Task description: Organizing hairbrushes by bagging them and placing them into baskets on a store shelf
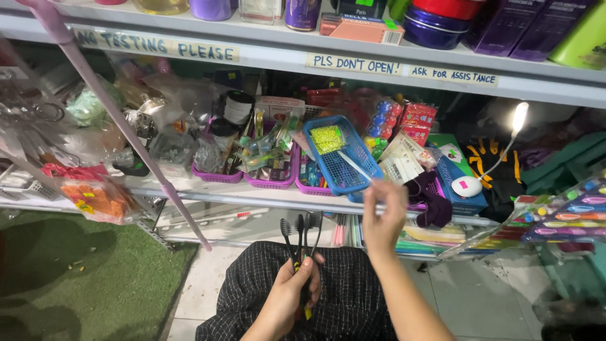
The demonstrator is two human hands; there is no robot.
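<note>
Far left of both hands: a patch of green turf (82,278) on the floor, a pink pole (120,120) leaning from upper left down toward the tiles, bagged goods (95,196) hanging off the shelf edge (252,192).

Low, over a dark checked lap (341,297): left hand (287,297), fingers curled shut round a bunch of black toothbrushes (302,237). Long axis nearly upright, heads fanned above the fist, handles running down through the grip, a yellow tip showing below.

Above the bunch, on the shelf: purple baskets (271,170) crammed with small packets.

Up and to the right of the left hand, well apart from it: right hand (382,211), raised, thumb and forefinger pinched on one slim white toothbrush (353,165). Long axis slanted, rising up and leftward from the fingertips, far end lying over a tilted blue mesh tray (344,173) with a yellow packet (327,137) in it. Tray just beyond the right hand, much nearer to it than to the left.

Just right of the raised hand: a dark purple cloth (432,199), a white oval lamp (467,186) on a blue box. Farther right: strips of coloured items (568,211) in clear packaging.
</note>
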